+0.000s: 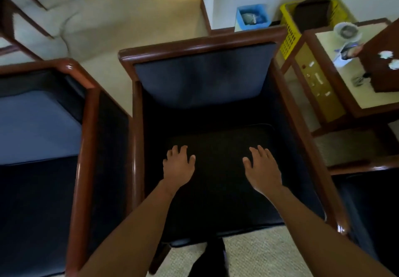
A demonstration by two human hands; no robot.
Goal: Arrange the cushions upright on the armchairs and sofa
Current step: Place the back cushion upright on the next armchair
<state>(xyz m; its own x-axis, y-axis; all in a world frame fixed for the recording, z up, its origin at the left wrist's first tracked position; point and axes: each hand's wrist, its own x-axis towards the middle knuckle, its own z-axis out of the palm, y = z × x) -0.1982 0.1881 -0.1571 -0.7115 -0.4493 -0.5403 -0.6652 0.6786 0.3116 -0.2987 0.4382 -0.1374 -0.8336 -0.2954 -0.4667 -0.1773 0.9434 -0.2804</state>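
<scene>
Now both hands, left (178,164) and right (262,167), spread over armchair (216,45) seat

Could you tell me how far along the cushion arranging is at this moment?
Done: the middle armchair's back cushion stands upright. In hand: left hand and right hand are open over its seat cushion, gripping nothing. Left: the left armchair's cushion looks like it lies flat; the sofa is not clearly visible.

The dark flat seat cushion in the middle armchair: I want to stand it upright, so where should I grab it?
Probably grip the dark flat seat cushion by its near front edge, coming from the open front, left hand and right hand spread apart. It lies flat, boxed in by the wooden arms and the blue backrest.
</scene>
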